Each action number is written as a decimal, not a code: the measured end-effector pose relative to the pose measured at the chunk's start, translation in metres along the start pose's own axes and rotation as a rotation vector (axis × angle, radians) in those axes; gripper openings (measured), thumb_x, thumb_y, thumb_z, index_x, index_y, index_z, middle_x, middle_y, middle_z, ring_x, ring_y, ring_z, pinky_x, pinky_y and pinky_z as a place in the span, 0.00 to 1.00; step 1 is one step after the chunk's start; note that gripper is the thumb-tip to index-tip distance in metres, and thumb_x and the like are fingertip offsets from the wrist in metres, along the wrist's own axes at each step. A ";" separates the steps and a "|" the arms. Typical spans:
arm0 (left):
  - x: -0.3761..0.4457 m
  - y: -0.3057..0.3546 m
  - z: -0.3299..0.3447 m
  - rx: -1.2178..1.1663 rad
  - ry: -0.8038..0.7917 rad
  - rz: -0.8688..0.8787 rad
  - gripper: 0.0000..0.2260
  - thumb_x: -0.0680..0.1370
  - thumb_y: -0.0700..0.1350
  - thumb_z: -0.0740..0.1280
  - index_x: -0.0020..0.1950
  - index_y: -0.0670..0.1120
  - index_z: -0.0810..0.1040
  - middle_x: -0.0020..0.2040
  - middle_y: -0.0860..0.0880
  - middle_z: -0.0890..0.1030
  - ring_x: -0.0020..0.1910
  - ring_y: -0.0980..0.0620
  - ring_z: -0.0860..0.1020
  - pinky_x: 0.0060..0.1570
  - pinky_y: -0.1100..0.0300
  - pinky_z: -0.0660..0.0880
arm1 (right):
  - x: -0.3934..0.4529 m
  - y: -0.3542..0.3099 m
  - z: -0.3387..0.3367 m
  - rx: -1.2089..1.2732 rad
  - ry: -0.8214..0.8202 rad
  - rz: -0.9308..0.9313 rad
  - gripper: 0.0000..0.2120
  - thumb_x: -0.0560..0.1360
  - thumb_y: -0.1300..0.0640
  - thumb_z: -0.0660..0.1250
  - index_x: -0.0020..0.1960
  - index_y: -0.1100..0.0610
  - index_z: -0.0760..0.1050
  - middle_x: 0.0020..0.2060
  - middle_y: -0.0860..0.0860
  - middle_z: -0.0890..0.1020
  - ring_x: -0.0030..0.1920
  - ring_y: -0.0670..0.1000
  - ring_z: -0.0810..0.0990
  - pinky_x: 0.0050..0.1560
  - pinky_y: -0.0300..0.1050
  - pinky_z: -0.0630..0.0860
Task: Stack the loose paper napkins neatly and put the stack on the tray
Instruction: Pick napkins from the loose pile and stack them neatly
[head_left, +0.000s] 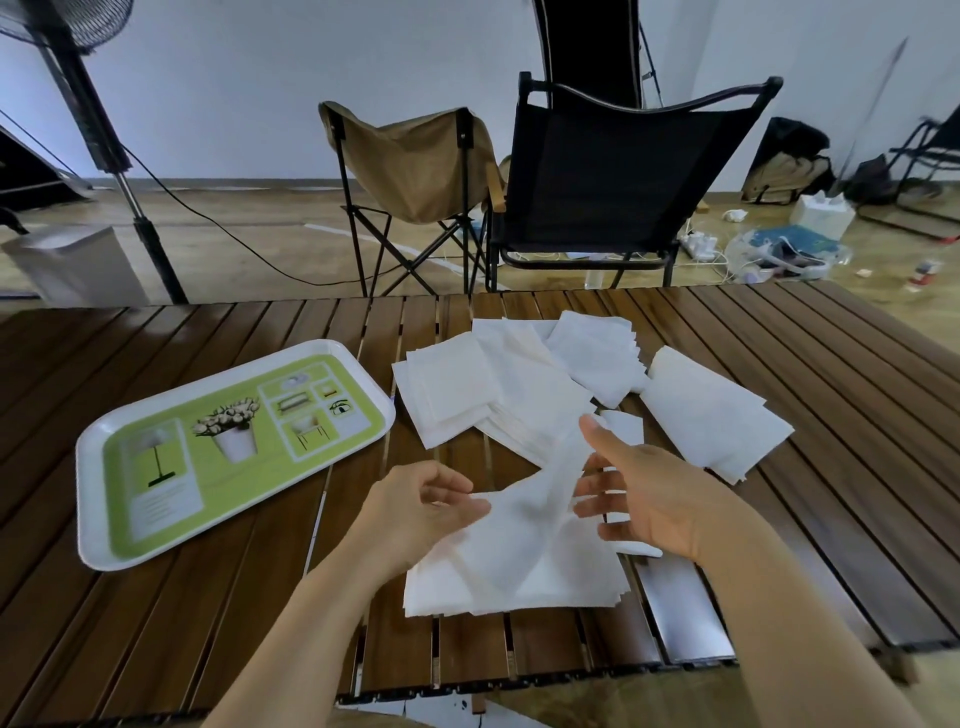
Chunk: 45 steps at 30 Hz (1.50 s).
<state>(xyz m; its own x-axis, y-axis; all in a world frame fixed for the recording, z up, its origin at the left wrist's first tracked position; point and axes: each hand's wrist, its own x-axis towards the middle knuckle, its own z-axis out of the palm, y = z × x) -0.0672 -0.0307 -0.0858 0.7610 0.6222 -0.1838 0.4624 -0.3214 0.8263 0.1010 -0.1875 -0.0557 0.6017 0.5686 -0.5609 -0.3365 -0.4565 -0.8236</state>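
Table (779, 364): dark brown wooden slats, glossy, narrow gaps between.
Tray (104, 540): rectangular, rounded corners, white rim, green printed base with flower pot and lamp pictures; on table at left, bare of napkins.
Napkins (717, 415): thin white paper squares, soft and matte, in loose overlapping heaps across table centre, edges fanned and askew.
Stack (519, 582): flat white pile near front edge, corners roughly squared, well apart from tray.
Sheet (540, 499): single translucent napkin, twisted and creased, raised above stack.
Left hand (421, 509): fingers curled, thumb and fingertips pinching sheet's left edge.
Right hand (644, 499): fingers spread and fairly straight, thumb up, touching sheet's right side; no firm clamp visible.
Chairs (613, 171): folding, one black mesh, one tan canvas, behind table.
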 end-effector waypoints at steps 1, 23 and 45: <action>0.000 -0.001 0.000 0.022 -0.008 0.005 0.14 0.69 0.55 0.75 0.50 0.53 0.80 0.45 0.57 0.82 0.45 0.61 0.79 0.44 0.69 0.74 | 0.001 0.001 0.001 -0.032 0.052 -0.022 0.28 0.71 0.35 0.66 0.51 0.61 0.76 0.41 0.58 0.81 0.41 0.55 0.82 0.39 0.48 0.76; -0.005 0.014 -0.008 -0.257 -0.109 -0.066 0.06 0.75 0.50 0.69 0.50 0.50 0.81 0.46 0.53 0.85 0.48 0.54 0.82 0.43 0.64 0.77 | -0.025 -0.011 0.000 0.169 0.141 -0.069 0.07 0.72 0.72 0.66 0.50 0.67 0.76 0.51 0.65 0.80 0.47 0.61 0.81 0.36 0.50 0.81; 0.003 -0.006 0.001 0.219 0.104 -0.069 0.10 0.75 0.53 0.68 0.52 0.50 0.77 0.49 0.55 0.78 0.45 0.61 0.74 0.41 0.70 0.69 | 0.015 0.022 0.009 -0.636 0.272 0.016 0.10 0.74 0.61 0.67 0.53 0.64 0.75 0.41 0.59 0.80 0.31 0.53 0.76 0.24 0.38 0.67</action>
<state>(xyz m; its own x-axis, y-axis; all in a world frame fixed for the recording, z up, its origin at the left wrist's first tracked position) -0.0671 -0.0276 -0.0916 0.6785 0.7145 -0.1705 0.6076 -0.4155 0.6769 0.0962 -0.1832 -0.0825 0.7884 0.4047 -0.4633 0.0936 -0.8233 -0.5599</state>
